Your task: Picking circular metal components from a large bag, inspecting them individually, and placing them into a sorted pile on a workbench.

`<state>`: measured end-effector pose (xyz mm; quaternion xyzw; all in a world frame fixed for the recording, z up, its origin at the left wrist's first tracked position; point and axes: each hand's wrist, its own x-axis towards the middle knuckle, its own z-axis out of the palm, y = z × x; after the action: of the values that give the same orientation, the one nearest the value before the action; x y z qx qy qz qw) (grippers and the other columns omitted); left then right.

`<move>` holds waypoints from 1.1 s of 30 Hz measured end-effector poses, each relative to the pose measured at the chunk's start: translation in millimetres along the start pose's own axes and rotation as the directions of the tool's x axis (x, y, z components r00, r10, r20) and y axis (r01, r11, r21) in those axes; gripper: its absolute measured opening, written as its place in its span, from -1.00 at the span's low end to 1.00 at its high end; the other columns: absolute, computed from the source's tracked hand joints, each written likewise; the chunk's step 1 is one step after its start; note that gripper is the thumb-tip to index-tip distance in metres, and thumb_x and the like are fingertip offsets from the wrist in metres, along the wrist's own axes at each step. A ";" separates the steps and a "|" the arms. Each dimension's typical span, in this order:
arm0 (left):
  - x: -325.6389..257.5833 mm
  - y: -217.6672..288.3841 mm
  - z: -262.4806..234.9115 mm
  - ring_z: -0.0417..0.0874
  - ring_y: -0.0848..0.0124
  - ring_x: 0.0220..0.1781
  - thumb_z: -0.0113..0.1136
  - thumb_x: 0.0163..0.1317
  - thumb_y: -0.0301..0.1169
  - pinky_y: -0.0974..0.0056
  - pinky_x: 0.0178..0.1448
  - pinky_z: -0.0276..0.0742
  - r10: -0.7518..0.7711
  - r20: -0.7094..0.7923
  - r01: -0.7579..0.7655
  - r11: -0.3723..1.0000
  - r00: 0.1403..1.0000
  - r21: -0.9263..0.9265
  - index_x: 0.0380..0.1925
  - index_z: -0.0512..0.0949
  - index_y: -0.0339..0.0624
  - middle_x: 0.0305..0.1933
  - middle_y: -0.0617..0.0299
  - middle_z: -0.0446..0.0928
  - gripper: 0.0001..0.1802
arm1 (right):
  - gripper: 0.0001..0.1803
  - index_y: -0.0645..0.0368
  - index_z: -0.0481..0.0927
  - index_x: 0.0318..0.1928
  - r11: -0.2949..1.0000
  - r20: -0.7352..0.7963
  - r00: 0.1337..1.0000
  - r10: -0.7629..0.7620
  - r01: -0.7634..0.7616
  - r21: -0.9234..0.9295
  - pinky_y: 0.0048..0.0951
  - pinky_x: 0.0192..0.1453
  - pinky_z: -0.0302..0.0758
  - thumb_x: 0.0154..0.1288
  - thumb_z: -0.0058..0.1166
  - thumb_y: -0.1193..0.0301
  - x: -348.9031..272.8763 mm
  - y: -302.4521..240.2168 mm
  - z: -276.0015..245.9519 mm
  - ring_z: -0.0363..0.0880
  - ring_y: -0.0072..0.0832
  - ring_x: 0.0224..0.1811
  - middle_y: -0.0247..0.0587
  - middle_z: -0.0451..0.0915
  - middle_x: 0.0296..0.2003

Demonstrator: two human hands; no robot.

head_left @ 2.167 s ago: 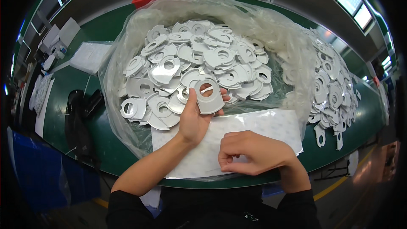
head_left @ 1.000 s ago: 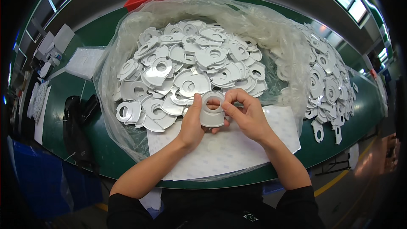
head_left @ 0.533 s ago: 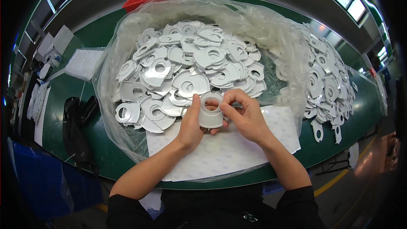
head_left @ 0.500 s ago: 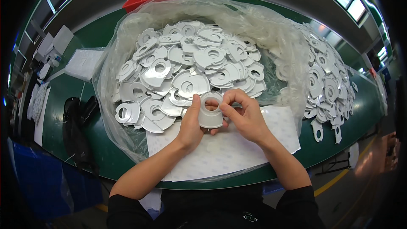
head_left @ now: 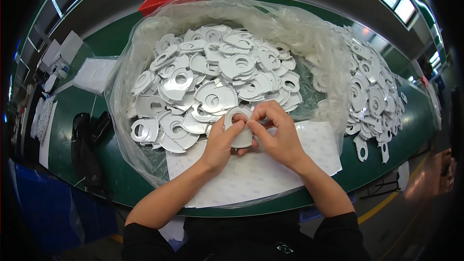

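Little moved since prior, L hand (head_left: 220,142) & R hand (head_left: 275,133) both pinching white ring part (head_left: 240,125)

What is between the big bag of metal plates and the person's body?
In the head view, a white sheet lies there, with both hands, left hand and right hand, holding one metal plate above it.

Both forearms come up from the lower edge, bare below dark sleeves pushed back to the elbows, and they converge toward the middle. The left hand (head_left: 220,142) is turned palm inward, thumb raised and fingers curled behind a flat grey part (head_left: 239,128), pinching its left side. The right hand (head_left: 275,133) arches over from the other side, wrist bent, with its thumb and forefinger tips pressed on the part's face. The two hands touch at the fingertips.
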<state>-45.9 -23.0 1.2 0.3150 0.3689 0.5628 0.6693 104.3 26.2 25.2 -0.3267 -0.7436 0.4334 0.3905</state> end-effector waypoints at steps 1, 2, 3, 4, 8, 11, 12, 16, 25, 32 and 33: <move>-0.1 0.2 0.4 0.57 0.49 -0.46 -0.08 0.35 -0.29 0.47 -0.56 0.33 0.000 -0.006 0.000 1.000 1.000 0.013 -0.24 0.36 -0.20 -0.37 0.16 0.52 -0.81 | -0.90 0.29 0.49 -0.34 0.999 -0.023 0.999 -0.041 0.040 -0.033 -0.60 -0.49 0.43 0.17 0.12 0.54 -0.1 1.4 0.3 0.50 -0.52 -0.42 -0.21 0.41 -0.28; -0.2 0.2 0.5 0.57 0.49 -0.46 -0.08 0.35 -0.29 0.47 -0.56 0.33 0.001 -0.005 -0.001 1.000 1.000 0.013 -0.24 0.36 -0.20 -0.37 0.16 0.52 -0.81 | -0.90 0.29 0.49 -0.34 0.999 -0.023 0.999 -0.041 0.040 -0.033 -0.60 -0.49 0.43 0.17 0.12 0.54 0.3 3.3 0.2 0.50 -0.52 -0.42 -0.21 0.41 -0.28; -0.2 0.1 0.3 0.57 0.49 -0.46 -0.07 0.35 -0.30 0.48 -0.56 0.33 0.000 -0.007 0.000 1.000 1.000 0.018 -0.24 0.36 -0.20 -0.36 0.16 0.53 -0.81 | -0.89 0.27 0.50 -0.35 0.992 -0.038 0.995 -0.092 0.088 -0.094 -0.56 -0.45 0.44 0.13 0.14 0.53 0.9 5.5 -0.3 0.49 -0.46 -0.38 -0.21 0.44 -0.30; -0.2 0.0 0.0 0.57 0.49 -0.47 -0.07 0.35 -0.30 0.48 -0.57 0.33 -0.001 -0.009 0.001 1.000 1.000 0.022 -0.24 0.36 -0.20 -0.36 0.16 0.53 -0.81 | -0.88 0.26 0.51 -0.36 0.979 -0.050 0.988 -0.143 0.134 -0.156 -0.52 -0.41 0.46 0.10 0.17 0.52 1.4 6.5 -1.1 0.49 -0.39 -0.35 -0.20 0.46 -0.33; 0.4 -2.1 -5.4 0.57 0.48 -0.46 -0.08 0.33 -0.33 0.48 -0.57 0.33 -0.005 0.044 0.005 1.000 0.999 0.000 -0.24 0.36 -0.20 -0.36 0.16 0.53 -0.83 | -0.87 0.24 0.54 -0.36 0.891 -0.023 0.956 -0.292 0.263 -0.369 -0.46 -0.34 0.47 0.06 0.19 0.50 2.0 -2.2 -3.3 0.50 -0.31 -0.32 -0.20 0.51 -0.37; -2.7 -0.1 -0.2 0.59 0.48 -0.44 -0.10 0.31 -0.37 0.50 -0.58 0.32 -0.011 0.003 0.011 1.000 1.000 0.026 -0.19 0.35 -0.19 -0.33 0.16 0.54 -0.84 | -0.84 0.25 0.58 -0.28 0.960 -0.200 0.961 -0.189 0.138 -0.242 -0.48 -0.30 0.47 0.08 0.16 0.49 -1.0 -5.0 0.7 0.52 -0.44 -0.36 -0.24 0.56 -0.37; -3.7 0.6 0.7 0.60 0.49 -0.42 -0.11 0.31 -0.38 0.51 -0.57 0.32 -0.016 0.008 0.016 0.998 1.000 0.063 -0.15 0.34 -0.18 -0.31 0.16 0.54 -0.83 | -0.83 0.28 0.59 -0.24 0.994 -0.178 0.983 -0.045 0.028 -0.102 -0.55 -0.33 0.46 0.12 0.14 0.51 -1.3 -3.1 0.2 0.54 -0.52 -0.42 -0.24 0.59 -0.38; -5.9 2.7 1.1 0.62 0.50 -0.39 -0.12 0.32 -0.37 0.52 -0.57 0.31 -0.046 0.036 0.041 0.991 0.998 0.124 -0.03 0.29 -0.15 -0.27 0.17 0.54 -0.75 | -0.80 0.36 0.61 -0.19 0.951 -0.040 0.963 0.268 -0.257 0.170 -0.66 -0.43 0.46 0.19 0.09 0.51 0.0 -5.1 -4.1 0.57 -0.65 -0.54 -0.24 0.62 -0.45; -7.1 7.0 7.0 0.60 0.53 -0.40 -0.24 0.41 -0.10 0.53 -0.56 0.30 -0.061 0.116 0.028 0.962 0.991 0.270 0.07 0.21 -0.11 -0.27 0.19 0.53 -0.61 | -0.86 0.33 0.57 -0.43 0.953 -0.079 0.952 0.296 -0.288 0.097 -0.69 -0.51 0.39 0.15 0.15 0.48 1.7 0.7 -7.9 0.43 -0.77 -0.60 -0.37 0.54 -0.56; -6.9 2.5 1.9 0.58 0.53 -0.40 -0.66 0.29 0.30 0.53 -0.55 0.29 -0.084 0.190 0.034 0.967 0.978 0.252 0.17 0.19 -0.15 -0.26 0.17 0.52 -0.18 | -0.67 0.26 0.48 -0.58 0.956 -0.173 0.947 0.272 -0.286 -0.061 -0.52 -0.64 0.28 0.04 0.28 0.28 -0.8 -6.2 -1.4 0.41 -0.62 -0.71 -0.31 0.50 -0.69; -7.2 3.7 3.9 0.58 0.53 -0.41 -0.68 0.27 0.32 0.54 -0.55 0.30 -0.085 0.203 0.029 0.963 0.975 0.267 0.20 0.18 -0.15 -0.26 0.16 0.52 -0.14 | -0.62 0.24 0.45 -0.60 0.945 -0.186 0.961 0.207 -0.246 -0.216 -0.49 -0.64 0.28 0.00 0.30 0.21 -1.9 -5.5 -1.1 0.40 -0.55 -0.73 -0.29 0.46 -0.73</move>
<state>-45.3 -29.5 7.4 0.4481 0.3754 0.4525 0.6734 105.3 22.8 29.9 -0.4882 -0.7135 0.3559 0.3548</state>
